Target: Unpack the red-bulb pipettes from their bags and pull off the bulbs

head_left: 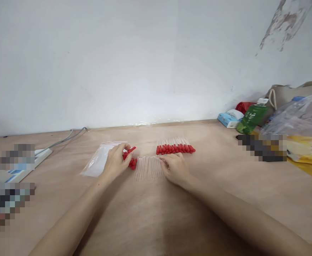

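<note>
My left hand (116, 158) is closed, pinching a small red cap (131, 150) between thumb and fingers. Under and beside it sits a small pile of red caps (132, 164), partly hidden by the hand. To the right of that pile lies a row of thin, clear sticks (148, 168), side by side. At the row's right end, my right hand (176, 167) has its thumb and forefinger closed at one stick's tip. Beyond my right hand lies a row of similar sticks with red caps (175, 148) on their near ends.
A clear plastic bag (95, 161) lies flat left of my left hand. On the far right stand a green bottle (253, 116), a blue tissue pack (229, 119) and plastic bags (300, 115). A power strip (42, 154) with a grey cable is at left. A wall backs the table.
</note>
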Action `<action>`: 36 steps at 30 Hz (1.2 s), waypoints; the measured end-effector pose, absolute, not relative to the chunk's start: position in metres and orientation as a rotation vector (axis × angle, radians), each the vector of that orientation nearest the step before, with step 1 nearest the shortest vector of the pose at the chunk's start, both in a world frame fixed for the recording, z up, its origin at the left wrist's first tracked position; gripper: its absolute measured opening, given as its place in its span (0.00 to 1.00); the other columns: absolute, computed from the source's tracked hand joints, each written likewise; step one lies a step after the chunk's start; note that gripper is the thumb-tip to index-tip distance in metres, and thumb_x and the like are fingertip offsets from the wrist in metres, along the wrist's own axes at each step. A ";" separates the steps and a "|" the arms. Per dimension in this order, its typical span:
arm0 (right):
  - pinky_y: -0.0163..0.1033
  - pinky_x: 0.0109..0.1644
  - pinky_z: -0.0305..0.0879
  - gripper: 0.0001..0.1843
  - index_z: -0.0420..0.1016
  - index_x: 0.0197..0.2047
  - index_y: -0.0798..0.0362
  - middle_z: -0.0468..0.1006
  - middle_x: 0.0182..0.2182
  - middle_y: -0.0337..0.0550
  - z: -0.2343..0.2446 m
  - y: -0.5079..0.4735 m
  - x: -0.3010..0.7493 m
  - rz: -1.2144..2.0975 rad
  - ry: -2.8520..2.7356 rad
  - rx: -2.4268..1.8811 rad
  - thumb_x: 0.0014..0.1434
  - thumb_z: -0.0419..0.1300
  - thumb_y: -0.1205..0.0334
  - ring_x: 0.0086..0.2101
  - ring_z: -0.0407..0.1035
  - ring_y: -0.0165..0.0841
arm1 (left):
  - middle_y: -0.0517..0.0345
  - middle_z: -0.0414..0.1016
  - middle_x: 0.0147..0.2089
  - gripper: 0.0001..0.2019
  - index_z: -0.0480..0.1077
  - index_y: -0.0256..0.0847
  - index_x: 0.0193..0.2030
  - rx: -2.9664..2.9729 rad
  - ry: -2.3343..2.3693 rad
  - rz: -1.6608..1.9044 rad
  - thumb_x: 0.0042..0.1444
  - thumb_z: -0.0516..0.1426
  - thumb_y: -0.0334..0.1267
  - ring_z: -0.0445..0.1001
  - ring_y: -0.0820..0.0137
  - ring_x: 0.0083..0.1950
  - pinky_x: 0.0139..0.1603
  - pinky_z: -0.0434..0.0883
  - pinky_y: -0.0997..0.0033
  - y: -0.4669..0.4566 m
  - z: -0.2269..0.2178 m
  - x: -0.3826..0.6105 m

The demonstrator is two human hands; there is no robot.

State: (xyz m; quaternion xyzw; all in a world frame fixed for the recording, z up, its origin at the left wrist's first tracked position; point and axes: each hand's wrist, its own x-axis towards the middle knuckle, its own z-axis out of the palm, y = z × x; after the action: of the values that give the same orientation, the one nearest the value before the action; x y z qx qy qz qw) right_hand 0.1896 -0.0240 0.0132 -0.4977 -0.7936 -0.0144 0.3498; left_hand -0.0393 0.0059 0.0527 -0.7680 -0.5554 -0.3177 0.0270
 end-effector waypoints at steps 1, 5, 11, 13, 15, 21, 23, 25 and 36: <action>0.39 0.40 0.47 0.11 0.73 0.36 0.52 0.77 0.30 0.41 0.015 -0.023 0.181 -0.066 -2.066 -1.319 0.58 0.49 0.65 0.33 0.68 0.30 | 0.59 0.71 0.36 0.08 0.66 0.42 0.38 -2.377 -1.723 -0.921 0.51 0.52 0.38 0.69 0.69 0.34 0.35 0.64 0.70 0.008 0.055 -0.039; 0.41 0.39 0.44 0.10 0.70 0.29 0.55 0.76 0.28 0.44 0.016 -0.021 0.154 -0.181 -2.138 -1.392 0.57 0.49 0.65 0.31 0.66 0.31 | 0.60 0.73 0.32 0.07 0.66 0.42 0.33 -2.408 -1.775 -0.744 0.51 0.52 0.42 0.70 0.67 0.33 0.33 0.62 0.71 0.011 0.056 -0.040; 0.44 0.39 0.44 0.09 0.70 0.29 0.56 0.75 0.29 0.46 0.011 -0.020 0.138 -0.245 -2.224 -1.388 0.56 0.49 0.66 0.33 0.65 0.34 | 0.60 0.71 0.27 0.08 0.67 0.42 0.29 -2.408 -1.775 -0.625 0.52 0.52 0.42 0.70 0.66 0.35 0.34 0.61 0.70 0.013 0.050 -0.045; 0.44 0.39 0.44 0.09 0.70 0.30 0.56 0.75 0.30 0.48 0.010 -0.021 0.134 -0.237 -2.253 -1.410 0.55 0.50 0.66 0.33 0.65 0.35 | 0.59 0.71 0.28 0.08 0.67 0.42 0.28 -2.394 -1.762 -0.649 0.52 0.52 0.42 0.69 0.66 0.36 0.34 0.61 0.70 0.015 0.049 -0.047; 0.45 0.40 0.45 0.09 0.71 0.31 0.57 0.75 0.31 0.49 0.009 -0.022 0.130 -0.218 -2.274 -1.437 0.54 0.50 0.66 0.34 0.65 0.36 | 0.59 0.72 0.30 0.09 0.67 0.42 0.28 -2.389 -1.746 -0.699 0.52 0.51 0.43 0.69 0.67 0.36 0.35 0.61 0.70 0.016 0.049 -0.049; 0.47 0.42 0.47 0.14 0.72 0.33 0.58 0.75 0.32 0.51 0.008 -0.027 0.116 -0.150 -2.250 -1.476 0.57 0.49 0.60 0.36 0.65 0.38 | 0.59 0.73 0.32 0.09 0.68 0.42 0.30 -2.378 -1.750 -0.795 0.52 0.51 0.43 0.69 0.68 0.34 0.34 0.62 0.71 0.019 0.051 -0.053; 0.47 0.42 0.47 0.19 0.72 0.34 0.58 0.75 0.33 0.51 0.008 -0.029 0.113 -0.135 -2.234 -1.480 0.58 0.47 0.53 0.37 0.65 0.39 | 0.59 0.73 0.32 0.09 0.67 0.42 0.29 -2.373 -1.753 -0.835 0.52 0.51 0.43 0.69 0.68 0.35 0.34 0.62 0.71 0.019 0.051 -0.053; 0.47 0.42 0.47 0.24 0.72 0.34 0.57 0.74 0.33 0.51 0.008 -0.031 0.116 -0.118 -2.223 -1.478 0.58 0.46 0.46 0.37 0.64 0.39 | 0.59 0.73 0.32 0.09 0.68 0.42 0.29 -2.368 -1.752 -0.860 0.52 0.51 0.43 0.69 0.68 0.35 0.34 0.62 0.71 0.018 0.052 -0.053; 0.40 0.38 0.44 0.11 0.73 0.28 0.53 0.69 0.21 0.40 -0.005 -0.054 0.220 -0.369 -2.083 -1.152 0.57 0.52 0.61 0.26 0.60 0.28 | 0.57 0.71 0.37 0.06 0.68 0.41 0.33 -2.793 -1.554 -0.766 0.48 0.56 0.39 0.69 0.66 0.39 0.39 0.64 0.68 0.040 0.052 0.015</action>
State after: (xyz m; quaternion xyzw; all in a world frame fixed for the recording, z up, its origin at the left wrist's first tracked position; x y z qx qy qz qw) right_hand 0.2201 -0.0535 -0.0046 -0.4465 -0.8074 -0.1430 0.3582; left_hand 0.0151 0.0403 0.0519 -0.8475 -0.4715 -0.2326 -0.0724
